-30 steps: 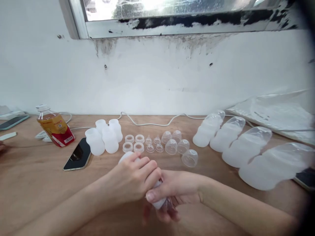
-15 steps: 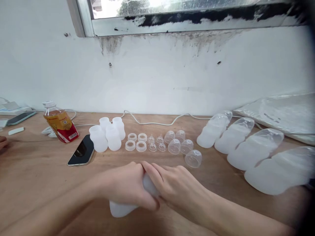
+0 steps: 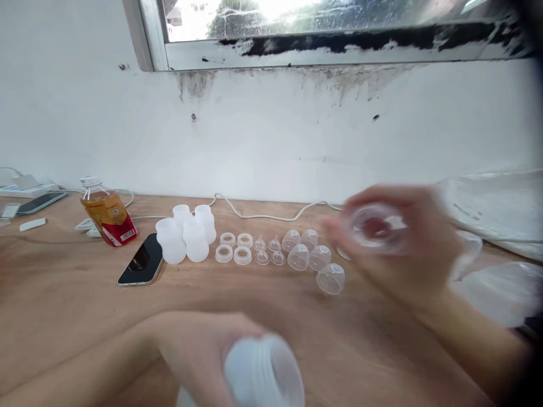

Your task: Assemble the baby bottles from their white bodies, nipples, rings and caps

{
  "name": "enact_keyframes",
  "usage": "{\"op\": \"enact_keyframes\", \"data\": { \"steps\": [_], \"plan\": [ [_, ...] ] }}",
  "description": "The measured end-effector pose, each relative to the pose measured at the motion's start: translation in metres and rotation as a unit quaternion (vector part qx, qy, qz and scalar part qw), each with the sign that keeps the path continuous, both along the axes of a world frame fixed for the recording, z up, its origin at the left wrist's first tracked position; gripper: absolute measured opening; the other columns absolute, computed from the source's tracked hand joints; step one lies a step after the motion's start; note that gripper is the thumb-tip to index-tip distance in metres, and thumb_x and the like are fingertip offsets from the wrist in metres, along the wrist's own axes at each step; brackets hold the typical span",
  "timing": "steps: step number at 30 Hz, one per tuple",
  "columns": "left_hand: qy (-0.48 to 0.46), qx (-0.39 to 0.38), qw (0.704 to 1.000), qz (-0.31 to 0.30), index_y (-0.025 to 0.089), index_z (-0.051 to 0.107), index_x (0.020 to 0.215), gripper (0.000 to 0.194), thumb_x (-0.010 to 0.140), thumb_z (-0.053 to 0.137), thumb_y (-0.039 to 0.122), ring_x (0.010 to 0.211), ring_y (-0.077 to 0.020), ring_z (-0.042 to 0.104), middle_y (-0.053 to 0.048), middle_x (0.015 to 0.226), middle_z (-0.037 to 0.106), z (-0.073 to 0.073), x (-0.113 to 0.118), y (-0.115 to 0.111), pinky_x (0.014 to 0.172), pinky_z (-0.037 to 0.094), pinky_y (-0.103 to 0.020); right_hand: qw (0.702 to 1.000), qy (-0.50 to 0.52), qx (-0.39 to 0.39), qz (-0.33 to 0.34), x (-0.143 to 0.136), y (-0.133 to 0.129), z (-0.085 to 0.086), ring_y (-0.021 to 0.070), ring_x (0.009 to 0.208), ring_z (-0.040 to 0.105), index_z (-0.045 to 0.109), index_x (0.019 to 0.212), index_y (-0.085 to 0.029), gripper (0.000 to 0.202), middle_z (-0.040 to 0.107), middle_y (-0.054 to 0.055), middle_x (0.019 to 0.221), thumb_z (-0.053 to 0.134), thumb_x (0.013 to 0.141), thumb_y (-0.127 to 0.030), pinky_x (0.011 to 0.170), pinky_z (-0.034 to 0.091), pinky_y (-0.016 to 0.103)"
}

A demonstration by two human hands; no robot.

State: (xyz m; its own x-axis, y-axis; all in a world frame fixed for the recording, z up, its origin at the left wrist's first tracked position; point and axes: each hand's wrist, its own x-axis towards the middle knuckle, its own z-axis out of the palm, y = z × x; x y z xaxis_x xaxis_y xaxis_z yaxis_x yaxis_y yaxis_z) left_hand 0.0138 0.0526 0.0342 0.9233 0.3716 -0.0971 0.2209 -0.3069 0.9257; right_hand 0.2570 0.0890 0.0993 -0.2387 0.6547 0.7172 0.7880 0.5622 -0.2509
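My left hand [image 3: 203, 350] is wrapped round a milky-white baby bottle [image 3: 265, 370] at the near edge. The bottle is tilted, its threaded mouth uncovered and facing right. Over on the right, my right hand [image 3: 407, 243] is raised and blurred, gripping a clear, round bottle top [image 3: 377, 227] whose underside faces me; whether it is a cap or a nipple in its ring I cannot tell. Between the hands and the wall lie several clear dome caps [image 3: 331, 278], several clear nipples [image 3: 262, 258], several white rings [image 3: 242, 255] and a cluster of open bottle bodies [image 3: 195, 240].
A black phone [image 3: 142, 261] lies beside a drink bottle [image 3: 109, 212] at left. Behind my right arm, assembled bottles [image 3: 503, 291] are partly hidden, with a plastic bag [image 3: 500, 195] behind them. A white cable [image 3: 271, 217] runs along the wall.
My hands, both on the bottle before, have separated. The right has moved up and right with the clear top; the left keeps the bottle, whose mouth now shows.
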Motion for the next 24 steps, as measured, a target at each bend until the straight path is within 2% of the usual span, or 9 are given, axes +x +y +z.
{"op": "enact_keyframes", "data": {
  "steps": [2, 4, 6, 9, 10, 11, 14, 20, 24],
  "plan": [
    [-0.038, 0.014, 0.988, 0.147, 0.021, 0.045, 0.098, 0.040, 0.068, 0.062, 0.042, 0.070, -0.0142, 0.058, -0.001, 0.082, 0.059, 0.012, -0.017, 0.002, 0.059, 0.051, -0.024, 0.994, -0.021, -0.053, 0.092, -0.024, -0.004, -0.019, 0.0140, 0.063, 0.053, 0.044, 0.098, -0.021, 0.025, 0.057, 0.004, 0.084, 0.052, 0.077, -0.032, 0.058, 0.045, 0.027],
    [-0.105, 0.046, 0.951, 0.289, 0.020, 0.044, 0.097, 0.036, 0.072, 0.056, 0.043, 0.073, -0.0161, 0.057, -0.004, 0.084, 0.057, 0.015, -0.042, 0.005, 0.062, 0.050, -0.028, 0.968, -0.044, -0.147, 0.197, -0.044, -0.005, -0.043, 0.0150, 0.077, 0.054, 0.039, 0.106, -0.019, 0.035, 0.054, 0.006, 0.095, 0.054, 0.075, -0.028, 0.067, 0.047, 0.028],
    [-0.156, 0.096, 0.904, 0.387, 0.019, 0.044, 0.098, 0.034, 0.074, 0.053, 0.041, 0.075, -0.0195, 0.056, -0.007, 0.086, 0.056, 0.006, -0.070, 0.008, 0.062, 0.049, -0.032, 0.932, -0.062, -0.217, 0.285, -0.055, -0.004, -0.066, 0.0175, 0.099, 0.049, 0.035, 0.114, -0.017, 0.040, 0.047, 0.010, 0.111, 0.050, 0.077, -0.021, 0.084, 0.043, 0.031],
    [-0.190, 0.235, 0.751, 0.586, 0.021, 0.046, 0.097, 0.035, 0.069, 0.062, 0.033, 0.082, -0.0206, 0.055, -0.004, 0.087, 0.055, -0.021, -0.107, 0.016, 0.069, 0.048, -0.032, 0.895, -0.023, -0.306, 0.323, -0.060, -0.001, -0.095, 0.0180, 0.105, 0.045, 0.025, 0.123, -0.019, 0.049, 0.042, 0.011, 0.118, 0.046, 0.078, -0.015, 0.090, 0.039, 0.035],
    [-0.176, 0.246, 0.721, 0.623, 0.022, 0.044, 0.100, 0.040, 0.067, 0.064, 0.033, 0.083, -0.0204, 0.055, -0.003, 0.090, 0.055, -0.030, -0.116, 0.019, 0.072, 0.047, -0.033, 0.882, 0.005, -0.346, 0.321, -0.061, -0.001, -0.102, 0.0173, 0.099, 0.049, 0.023, 0.122, -0.021, 0.052, 0.045, 0.009, 0.115, 0.048, 0.077, -0.016, 0.085, 0.042, 0.034],
    [-0.156, 0.249, 0.708, 0.642, 0.022, 0.042, 0.104, 0.046, 0.066, 0.065, 0.034, 0.083, -0.0200, 0.055, -0.003, 0.091, 0.054, -0.039, -0.123, 0.021, 0.072, 0.048, -0.033, 0.866, 0.034, -0.387, 0.316, -0.062, -0.001, -0.108, 0.0160, 0.091, 0.052, 0.022, 0.120, -0.022, 0.054, 0.048, 0.008, 0.112, 0.053, 0.075, -0.018, 0.079, 0.045, 0.032],
    [-0.085, 0.275, 0.714, 0.638, 0.024, 0.039, 0.107, 0.048, 0.068, 0.063, 0.039, 0.084, -0.0201, 0.054, -0.003, 0.095, 0.052, -0.056, -0.132, 0.027, 0.072, 0.047, -0.033, 0.830, 0.100, -0.467, 0.289, -0.066, -0.003, -0.118, 0.0116, 0.072, 0.053, 0.030, 0.103, -0.024, 0.047, 0.052, 0.003, 0.104, 0.062, 0.069, -0.019, 0.065, 0.047, 0.026],
    [-0.025, 0.344, 0.706, 0.618, 0.023, 0.040, 0.105, 0.048, 0.066, 0.064, 0.039, 0.090, -0.0221, 0.050, -0.002, 0.097, 0.048, -0.058, -0.127, 0.027, 0.078, 0.044, -0.035, 0.897, 0.087, -0.362, 0.239, -0.068, -0.004, -0.119, 0.0099, 0.072, 0.046, 0.040, 0.098, -0.024, 0.036, 0.043, 0.003, 0.108, 0.058, 0.069, -0.012, 0.065, 0.044, 0.025],
    [-0.023, 0.362, 0.711, 0.602, 0.024, 0.038, 0.106, 0.050, 0.067, 0.065, 0.038, 0.095, -0.0228, 0.049, -0.001, 0.101, 0.047, -0.054, -0.123, 0.024, 0.080, 0.045, -0.036, 0.910, 0.053, -0.349, 0.218, -0.067, -0.005, -0.120, 0.0125, 0.075, 0.046, 0.040, 0.095, -0.023, 0.035, 0.046, 0.002, 0.096, 0.062, 0.068, -0.018, 0.065, 0.041, 0.025]
  ]
}}
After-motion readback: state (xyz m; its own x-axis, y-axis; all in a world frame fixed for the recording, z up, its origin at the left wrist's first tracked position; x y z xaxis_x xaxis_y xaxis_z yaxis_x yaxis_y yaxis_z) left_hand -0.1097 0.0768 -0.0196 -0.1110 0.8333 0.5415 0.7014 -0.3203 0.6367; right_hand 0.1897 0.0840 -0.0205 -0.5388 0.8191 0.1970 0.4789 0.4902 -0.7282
